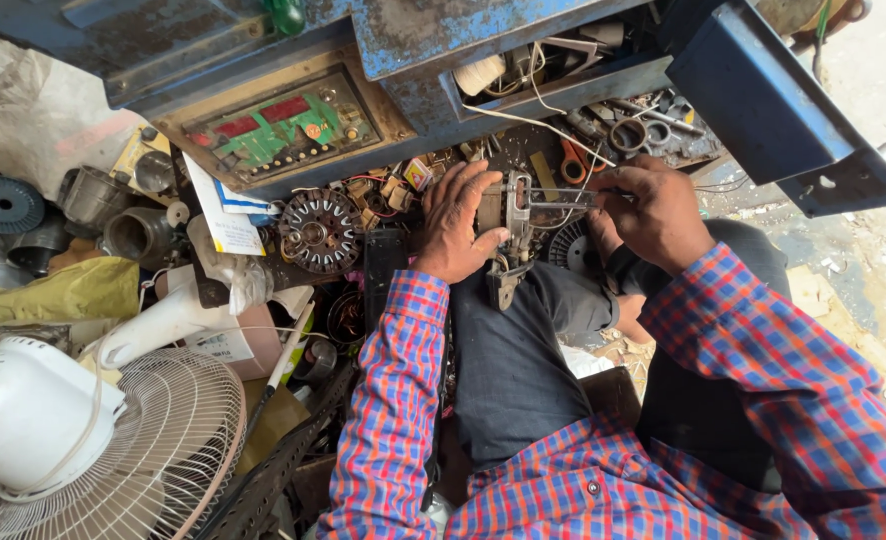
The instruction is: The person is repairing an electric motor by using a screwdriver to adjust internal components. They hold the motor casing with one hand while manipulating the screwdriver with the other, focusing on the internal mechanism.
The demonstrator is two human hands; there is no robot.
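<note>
- Left hand [460, 225] wraps around a small grey metal part [511, 235], thumb side on it, fingers curled over the top; it holds the part steady over the person's lap.
- Right hand [653, 212] is closed in a narrow pinch on a thin metal tool [563, 199]; whether it is a screwdriver or a rod cannot be told.
- Key relation: the tool's long axis runs roughly level, from the right hand leftward into the upper end of the metal part; its tip meets the part just beside the left fingers.
- The metal part's own long axis runs up-down in the view, so tool and part cross at about a right angle.
- The part sits between the two hands, touching the left hand and apart from the right hand, which reaches it only through the tool.
- Lower end of the part hangs free over the dark trousers [523, 350].
- Just left of the left hand: a round motor winding [321, 230] with copper coils, near but not touching.
- Above the hands: a blue metal cabinet [433, 40] with a green circuit board [283, 128] and an open tray of loose bits [643, 125].
- Lower left, well apart: a white fan [83, 430] lying among clutter.
</note>
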